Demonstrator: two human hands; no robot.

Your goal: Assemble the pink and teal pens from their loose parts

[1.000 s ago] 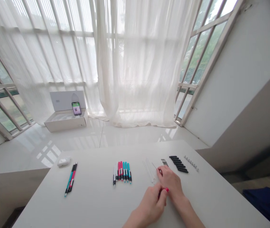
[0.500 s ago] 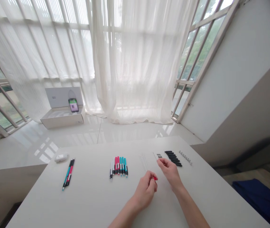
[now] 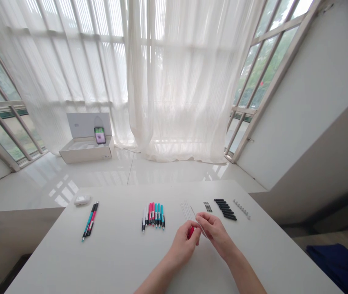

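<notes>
Left hand point(image 3: 186, 241) closed on red barrel point(image 3: 191, 232), right hand point(image 3: 214, 229) pinching thin refill point(image 3: 202, 230), lower centre of frame, black grips point(image 3: 225, 209) lower right.

Looks like a home or similar rm; exact type unclear. Sheer white curtains point(image 3: 176, 90) hang across the upper ctr, w/ barred windows point(image 3: 262, 69) at upper L & upper R and greenery outside. Below them, a glossy sill point(image 3: 161, 169) runs wall to wall, w/ an open box point(image 3: 86, 154) at ctr L. A plain white table point(image 3: 118, 265) fills the lower ctr.
</notes>
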